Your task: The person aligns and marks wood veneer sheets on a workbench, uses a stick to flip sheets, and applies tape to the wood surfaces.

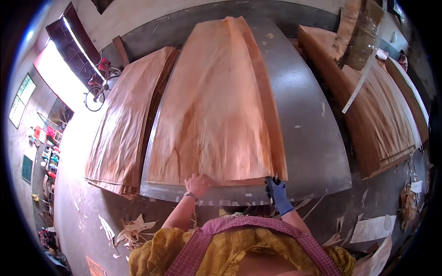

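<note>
Veneer sheet (216, 106) lies flat on the grey surface (313, 152), its near edge along the surface's near edge. Judged: sheet laid out, final squaring not yet done. Left hand (198, 184), bare, presses flat on the near-left corner, fingers together. Right hand (276, 189), blue-gloved, grip clamped on the near-right corner. Veneer stacks (122, 124) flank both sides.

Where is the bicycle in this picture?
In the head view the bicycle stands at the upper left, by the bright doorway, just beyond the far end of the left veneer stack.
</note>
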`<state>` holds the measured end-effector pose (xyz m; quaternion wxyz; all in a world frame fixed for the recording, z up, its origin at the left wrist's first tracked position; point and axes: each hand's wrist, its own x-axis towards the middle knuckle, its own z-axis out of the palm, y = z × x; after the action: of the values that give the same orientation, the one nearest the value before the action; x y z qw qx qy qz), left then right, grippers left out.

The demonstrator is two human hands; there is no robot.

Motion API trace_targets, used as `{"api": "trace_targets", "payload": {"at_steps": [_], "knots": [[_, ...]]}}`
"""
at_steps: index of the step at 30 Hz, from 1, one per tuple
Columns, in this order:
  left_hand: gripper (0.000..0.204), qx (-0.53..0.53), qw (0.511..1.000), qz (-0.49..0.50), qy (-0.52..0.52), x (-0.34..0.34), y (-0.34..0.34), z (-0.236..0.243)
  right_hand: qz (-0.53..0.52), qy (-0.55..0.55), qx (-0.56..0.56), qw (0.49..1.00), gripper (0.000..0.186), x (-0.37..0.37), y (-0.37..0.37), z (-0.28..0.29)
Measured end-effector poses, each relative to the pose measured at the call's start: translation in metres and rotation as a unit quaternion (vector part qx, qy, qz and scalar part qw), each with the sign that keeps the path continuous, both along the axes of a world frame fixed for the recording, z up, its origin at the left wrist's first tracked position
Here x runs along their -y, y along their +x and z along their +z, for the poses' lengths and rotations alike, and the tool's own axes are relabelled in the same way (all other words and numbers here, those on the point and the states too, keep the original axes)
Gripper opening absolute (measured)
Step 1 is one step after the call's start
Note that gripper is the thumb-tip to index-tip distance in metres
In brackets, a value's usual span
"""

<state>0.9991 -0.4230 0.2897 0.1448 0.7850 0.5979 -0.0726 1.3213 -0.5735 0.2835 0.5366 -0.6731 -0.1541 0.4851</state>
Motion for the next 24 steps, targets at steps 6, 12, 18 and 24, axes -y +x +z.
{"api": "trace_targets", "payload": {"at_steps": [6,12,18,24], "knots": [[0.044,-0.02,1.0,-0.004,-0.012,-0.001,0.007,-0.01,-0.042,-0.05,0.008,0.998,0.022,0.068,0.105,0.036],[0.047,-0.027,0.999,-0.012,-0.043,-0.001,0.008,-0.01,-0.026,-0.093,0.285,0.954,0.027,0.192,0.209,-0.058],[0.046,0.038,0.999,-0.008,-0.007,-0.016,-0.007,-0.039,-0.087,-0.129,0.657,0.738,0.031,0.297,0.261,-0.091],[0.055,0.564,0.463,0.665,-0.156,0.0,-0.015,-0.089,-0.034,-0.234,0.56,0.794,0.031,0.301,0.239,-0.039]]}}
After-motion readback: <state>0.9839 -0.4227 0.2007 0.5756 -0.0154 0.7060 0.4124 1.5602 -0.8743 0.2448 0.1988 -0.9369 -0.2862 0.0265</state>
